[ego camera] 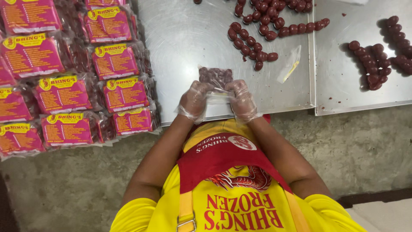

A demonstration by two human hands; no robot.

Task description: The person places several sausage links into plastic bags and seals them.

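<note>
Both of my hands wear thin clear plastic gloves. My left hand (194, 101) and my right hand (241, 100) grip the near edge of a clear plastic bag of dark red sausages (216, 77), one hand at each corner. The bag lies flat on a steel tray (180, 38) near its front edge. Beyond the bag, strings of dark red sausage links (251, 43) lie loose on the same tray. An empty clear bag (289, 63) rests to the right of them.
Several sealed packs with pink labels (113, 60) lie in rows on the left, over the concrete counter (356, 150). A second steel tray (339, 81) on the right carries more sausage links (373, 64).
</note>
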